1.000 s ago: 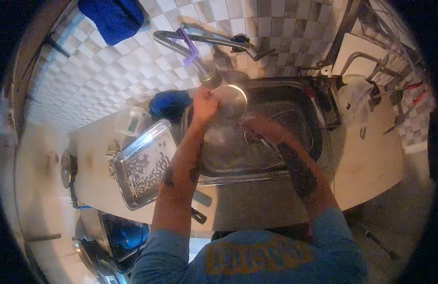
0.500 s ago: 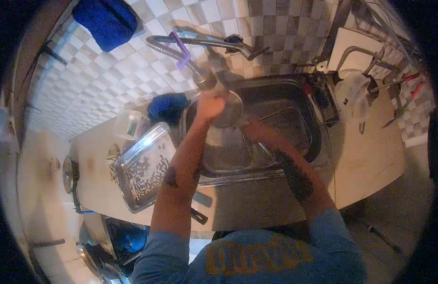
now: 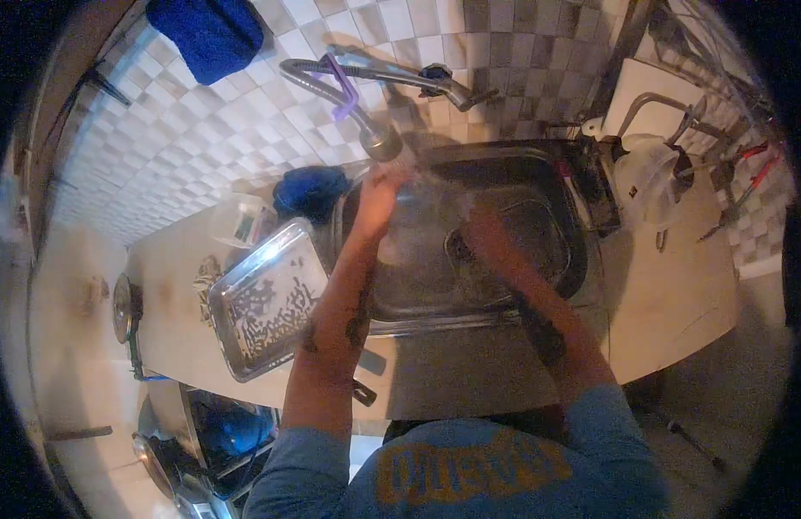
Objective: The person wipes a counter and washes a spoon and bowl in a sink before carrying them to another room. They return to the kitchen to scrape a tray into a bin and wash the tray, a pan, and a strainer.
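Note:
My left hand (image 3: 381,192) is over the left side of the sink (image 3: 392,324), right under the spray head (image 3: 381,142) of the flexible tap (image 3: 331,69). Its fingers are closed on something blurred. My right hand (image 3: 487,232) is lower and further right over the basin, smeared by motion, with its fingers hard to make out. A greyish, blurred shape (image 3: 439,201) lies between the hands, too smeared to name. A purple clip (image 3: 342,86) hangs on the tap hose.
Left of the sink are a wet metal tray (image 3: 275,298), a blue cloth (image 3: 310,192) and a clear container (image 3: 239,221). A black handle (image 3: 364,394) lies by the counter's front edge. A clear plastic container (image 3: 647,177) stands right of the sink.
The round, see-through thing between my hands has become a blur. My right hand has shifted slightly right, away from my left. The view has moved a little.

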`<act>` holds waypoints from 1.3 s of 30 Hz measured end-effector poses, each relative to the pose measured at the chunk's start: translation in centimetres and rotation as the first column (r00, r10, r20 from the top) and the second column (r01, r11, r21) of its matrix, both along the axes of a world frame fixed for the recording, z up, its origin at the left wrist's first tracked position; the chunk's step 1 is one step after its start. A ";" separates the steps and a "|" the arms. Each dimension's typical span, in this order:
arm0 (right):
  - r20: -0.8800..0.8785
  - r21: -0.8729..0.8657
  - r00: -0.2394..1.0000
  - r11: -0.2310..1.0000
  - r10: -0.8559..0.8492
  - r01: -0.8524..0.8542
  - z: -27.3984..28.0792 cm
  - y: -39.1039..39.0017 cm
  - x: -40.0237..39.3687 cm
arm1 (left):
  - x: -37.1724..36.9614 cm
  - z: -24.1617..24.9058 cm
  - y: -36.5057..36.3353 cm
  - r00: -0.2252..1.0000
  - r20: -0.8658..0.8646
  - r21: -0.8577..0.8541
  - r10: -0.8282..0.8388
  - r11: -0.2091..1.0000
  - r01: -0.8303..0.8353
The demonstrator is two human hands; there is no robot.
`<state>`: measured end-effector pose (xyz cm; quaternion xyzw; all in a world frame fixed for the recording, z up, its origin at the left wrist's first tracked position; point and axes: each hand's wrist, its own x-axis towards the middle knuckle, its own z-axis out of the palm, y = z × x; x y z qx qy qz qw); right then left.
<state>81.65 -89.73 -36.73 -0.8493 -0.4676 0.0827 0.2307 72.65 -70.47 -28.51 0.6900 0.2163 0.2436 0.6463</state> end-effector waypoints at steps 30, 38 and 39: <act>0.011 0.830 0.999 0.557 -0.049 0.018 6.4 7.5 -1.8 | -2.0 -1.0 -1.9 0.944 0.306 -0.339 0.122 0.941 -0.012; -0.413 0.493 0.903 0.806 -0.115 0.328 1.8 3.8 -1.3 | -2.7 -0.3 -0.1 0.954 0.295 -0.434 0.059 0.898 0.079; -0.414 0.549 0.910 0.788 -0.032 0.277 2.6 4.2 -2.0 | -2.5 -0.9 0.1 0.954 0.300 -0.432 0.000 0.892 0.135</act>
